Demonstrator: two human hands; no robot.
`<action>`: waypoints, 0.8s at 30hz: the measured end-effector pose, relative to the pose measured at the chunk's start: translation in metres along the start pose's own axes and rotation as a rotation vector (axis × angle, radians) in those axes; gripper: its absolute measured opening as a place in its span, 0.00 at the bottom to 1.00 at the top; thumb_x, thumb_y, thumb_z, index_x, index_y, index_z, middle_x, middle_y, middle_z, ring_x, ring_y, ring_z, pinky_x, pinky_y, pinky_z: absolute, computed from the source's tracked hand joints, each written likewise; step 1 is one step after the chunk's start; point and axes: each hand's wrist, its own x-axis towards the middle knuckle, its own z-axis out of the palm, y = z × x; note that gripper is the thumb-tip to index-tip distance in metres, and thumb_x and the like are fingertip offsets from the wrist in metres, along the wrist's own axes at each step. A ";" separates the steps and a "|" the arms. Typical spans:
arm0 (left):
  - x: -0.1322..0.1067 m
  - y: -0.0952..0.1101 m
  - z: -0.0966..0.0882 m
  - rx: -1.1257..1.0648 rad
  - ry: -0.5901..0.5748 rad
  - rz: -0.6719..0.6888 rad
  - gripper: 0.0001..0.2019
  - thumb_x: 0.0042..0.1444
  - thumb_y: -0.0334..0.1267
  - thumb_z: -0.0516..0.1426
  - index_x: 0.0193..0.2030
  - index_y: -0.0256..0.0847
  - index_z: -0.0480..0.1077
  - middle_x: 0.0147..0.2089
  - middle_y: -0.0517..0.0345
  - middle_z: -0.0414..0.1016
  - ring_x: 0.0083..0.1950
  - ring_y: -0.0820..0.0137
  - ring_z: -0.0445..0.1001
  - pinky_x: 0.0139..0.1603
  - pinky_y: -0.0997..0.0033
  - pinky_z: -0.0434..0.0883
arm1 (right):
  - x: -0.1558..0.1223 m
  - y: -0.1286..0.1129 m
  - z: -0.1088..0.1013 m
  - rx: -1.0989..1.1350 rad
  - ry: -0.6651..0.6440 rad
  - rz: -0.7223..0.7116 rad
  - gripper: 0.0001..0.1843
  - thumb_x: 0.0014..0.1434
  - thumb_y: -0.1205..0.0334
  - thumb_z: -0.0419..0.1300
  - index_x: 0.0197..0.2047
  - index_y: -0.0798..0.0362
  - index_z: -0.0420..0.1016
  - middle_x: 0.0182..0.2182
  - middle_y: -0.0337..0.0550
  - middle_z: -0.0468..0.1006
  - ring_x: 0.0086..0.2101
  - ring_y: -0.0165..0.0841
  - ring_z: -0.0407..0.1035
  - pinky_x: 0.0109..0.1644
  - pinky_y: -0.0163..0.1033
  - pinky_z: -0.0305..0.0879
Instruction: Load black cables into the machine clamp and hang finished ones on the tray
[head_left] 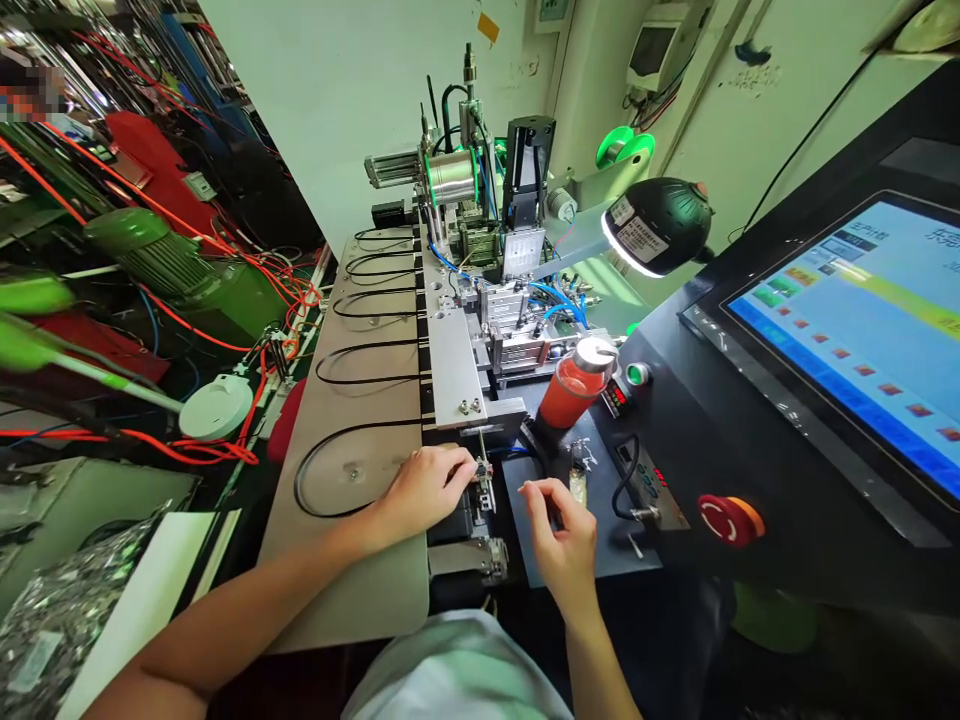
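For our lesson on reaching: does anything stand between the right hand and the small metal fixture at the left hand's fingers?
Nothing visible stands between the right hand and the metal fixture; the red bottle stands beyond them.

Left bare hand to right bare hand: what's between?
In the head view: a small silver metal fixture close by the left hand, contact unclear, then a stretch of flat dark-grey plate before the right hand.

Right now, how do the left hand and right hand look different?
The left hand is at the small metal fixture; the right hand is over the dark mat.
The left hand reaches sideways, toward the right; the right hand reaches forward.
Both are bare, with bent fingers.
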 end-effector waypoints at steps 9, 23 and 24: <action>0.004 0.004 0.001 0.092 -0.016 -0.042 0.13 0.62 0.34 0.51 0.30 0.39 0.74 0.27 0.60 0.75 0.29 0.71 0.71 0.31 0.74 0.59 | 0.021 0.005 0.009 0.042 -0.217 0.001 0.17 0.68 0.57 0.48 0.28 0.52 0.64 0.23 0.35 0.64 0.24 0.28 0.59 0.29 0.34 0.55; -0.015 -0.011 0.010 0.364 0.206 0.259 0.13 0.64 0.32 0.51 0.49 0.47 0.74 0.41 0.59 0.75 0.34 0.75 0.74 0.33 0.78 0.67 | 0.027 0.016 0.043 0.303 -0.225 0.046 0.18 0.67 0.54 0.47 0.26 0.50 0.55 0.22 0.33 0.54 0.24 0.27 0.51 0.27 0.34 0.50; -0.016 -0.012 0.010 0.410 0.215 0.319 0.15 0.65 0.30 0.49 0.51 0.49 0.73 0.41 0.60 0.75 0.35 0.76 0.73 0.32 0.79 0.67 | 0.027 0.016 0.044 0.309 -0.225 0.050 0.18 0.67 0.53 0.48 0.26 0.50 0.55 0.22 0.33 0.55 0.24 0.27 0.51 0.27 0.34 0.50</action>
